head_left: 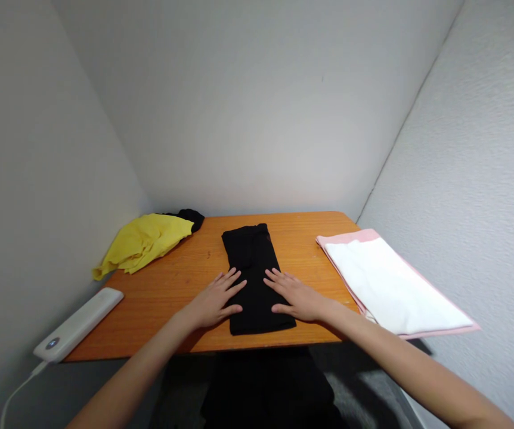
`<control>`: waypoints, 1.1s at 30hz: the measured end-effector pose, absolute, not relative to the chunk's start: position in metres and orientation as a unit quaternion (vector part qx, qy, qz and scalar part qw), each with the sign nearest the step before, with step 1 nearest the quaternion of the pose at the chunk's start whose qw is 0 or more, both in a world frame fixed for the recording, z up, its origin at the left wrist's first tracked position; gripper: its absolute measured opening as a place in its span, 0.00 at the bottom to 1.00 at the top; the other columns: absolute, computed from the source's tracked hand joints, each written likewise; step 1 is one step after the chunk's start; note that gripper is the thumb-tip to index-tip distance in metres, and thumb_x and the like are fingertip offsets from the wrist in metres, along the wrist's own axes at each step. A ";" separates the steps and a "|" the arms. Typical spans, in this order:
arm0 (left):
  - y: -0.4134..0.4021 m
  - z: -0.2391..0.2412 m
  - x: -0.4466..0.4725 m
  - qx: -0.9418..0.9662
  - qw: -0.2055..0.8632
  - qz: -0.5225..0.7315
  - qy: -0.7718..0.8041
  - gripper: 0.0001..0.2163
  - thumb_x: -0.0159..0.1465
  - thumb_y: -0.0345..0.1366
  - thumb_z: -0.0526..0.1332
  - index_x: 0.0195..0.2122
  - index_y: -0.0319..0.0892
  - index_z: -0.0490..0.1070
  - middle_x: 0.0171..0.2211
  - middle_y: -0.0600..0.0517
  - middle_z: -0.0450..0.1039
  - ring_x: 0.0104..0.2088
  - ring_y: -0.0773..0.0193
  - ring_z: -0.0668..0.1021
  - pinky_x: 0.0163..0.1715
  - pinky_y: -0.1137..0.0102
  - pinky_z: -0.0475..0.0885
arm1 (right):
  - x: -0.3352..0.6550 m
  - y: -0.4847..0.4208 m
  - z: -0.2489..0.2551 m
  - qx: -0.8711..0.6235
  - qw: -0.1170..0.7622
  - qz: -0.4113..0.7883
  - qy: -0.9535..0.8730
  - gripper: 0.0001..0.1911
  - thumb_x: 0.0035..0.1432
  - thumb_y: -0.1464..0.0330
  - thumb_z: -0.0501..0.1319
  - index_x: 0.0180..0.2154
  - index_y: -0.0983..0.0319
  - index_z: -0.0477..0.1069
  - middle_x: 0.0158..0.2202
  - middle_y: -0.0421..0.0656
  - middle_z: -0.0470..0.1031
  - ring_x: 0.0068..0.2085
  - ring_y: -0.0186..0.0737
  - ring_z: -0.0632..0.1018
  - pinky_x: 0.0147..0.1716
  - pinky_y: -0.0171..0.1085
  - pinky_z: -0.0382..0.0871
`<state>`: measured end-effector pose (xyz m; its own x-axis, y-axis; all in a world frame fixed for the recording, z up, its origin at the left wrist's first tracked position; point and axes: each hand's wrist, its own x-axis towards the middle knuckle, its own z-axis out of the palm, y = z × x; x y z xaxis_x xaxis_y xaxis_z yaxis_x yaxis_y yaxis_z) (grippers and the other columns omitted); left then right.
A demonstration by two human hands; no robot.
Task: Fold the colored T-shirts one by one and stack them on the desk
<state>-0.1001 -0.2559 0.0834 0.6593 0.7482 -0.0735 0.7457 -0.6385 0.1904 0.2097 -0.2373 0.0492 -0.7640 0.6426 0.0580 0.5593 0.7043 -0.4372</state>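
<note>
A folded black garment (252,256) lies lengthwise in the middle of the orange wooden table (185,268). My left hand (216,301) lies flat and open on its near left edge, fingers spread. On the near right part of the same garment rests my right hand (295,298), also flat with fingers stretched out. Neither hand holds anything.
A crumpled yellow cloth (143,244) with a black cloth (192,217) behind it sits at the back left. Folded white and pink fabric (391,286) lies on the right. A white power bank (78,325) with a cable sits at the front left corner. Grey walls close in on three sides.
</note>
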 end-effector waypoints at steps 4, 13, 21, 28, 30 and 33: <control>-0.286 0.086 -0.101 0.924 0.118 -0.010 0.364 0.45 0.56 0.61 0.61 0.69 0.50 0.42 0.70 0.45 0.36 0.69 0.46 0.42 0.65 0.46 0.44 | 0.230 -0.279 0.059 -0.301 0.079 0.225 -0.923 0.47 0.58 0.46 0.59 0.69 0.55 0.40 0.70 0.47 0.35 0.69 0.49 0.41 0.66 0.51 0.36; -0.351 0.046 -0.093 0.925 -0.055 0.015 0.375 0.48 0.51 0.16 0.61 0.69 0.50 0.41 0.70 0.44 0.38 0.69 0.47 0.46 0.64 0.50 0.56 | 0.233 -0.343 0.020 -0.315 0.094 0.081 -0.941 0.40 0.60 0.74 0.58 0.68 0.54 0.43 0.69 0.47 0.40 0.68 0.46 0.45 0.65 0.48 0.49; -0.343 0.047 -0.102 0.938 -0.113 0.056 0.323 0.35 0.61 0.18 0.53 0.67 0.51 0.49 0.68 0.45 0.50 0.67 0.51 0.53 0.60 0.55 0.65 | 0.240 -0.338 0.028 -0.276 0.142 0.066 -0.948 0.36 0.59 0.72 0.58 0.66 0.54 0.52 0.68 0.48 0.48 0.67 0.47 0.52 0.62 0.49 0.57; -0.346 0.045 -0.098 0.938 -0.075 0.069 0.332 0.39 0.56 0.21 0.59 0.68 0.46 0.49 0.68 0.41 0.47 0.67 0.45 0.52 0.61 0.52 0.62 | 0.245 -0.332 0.021 -0.248 0.154 0.010 -0.957 0.38 0.54 0.82 0.54 0.65 0.55 0.56 0.65 0.51 0.56 0.66 0.46 0.56 0.60 0.50 0.61; -0.344 0.047 -0.100 0.939 -0.057 0.073 0.331 0.36 0.59 0.25 0.60 0.68 0.46 0.49 0.68 0.41 0.48 0.67 0.46 0.52 0.61 0.52 0.62 | 0.242 -0.331 0.012 -0.248 0.164 -0.010 -0.955 0.34 0.54 0.81 0.54 0.62 0.57 0.60 0.63 0.53 0.59 0.65 0.48 0.58 0.58 0.51 0.63; -0.339 0.055 -0.103 0.940 -0.004 0.099 0.326 0.29 0.63 0.33 0.58 0.66 0.46 0.54 0.65 0.44 0.57 0.66 0.50 0.57 0.61 0.54 0.63 | 0.235 -0.328 0.010 -0.259 0.196 0.044 -0.945 0.28 0.53 0.77 0.54 0.57 0.59 0.67 0.60 0.52 0.65 0.62 0.50 0.64 0.56 0.52 0.64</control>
<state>-0.1033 -0.3386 0.0552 0.7673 0.6129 0.1888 0.6144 -0.7869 0.0573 0.2352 -0.3278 0.0095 -0.7890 0.5069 0.3471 0.4723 0.8618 -0.1850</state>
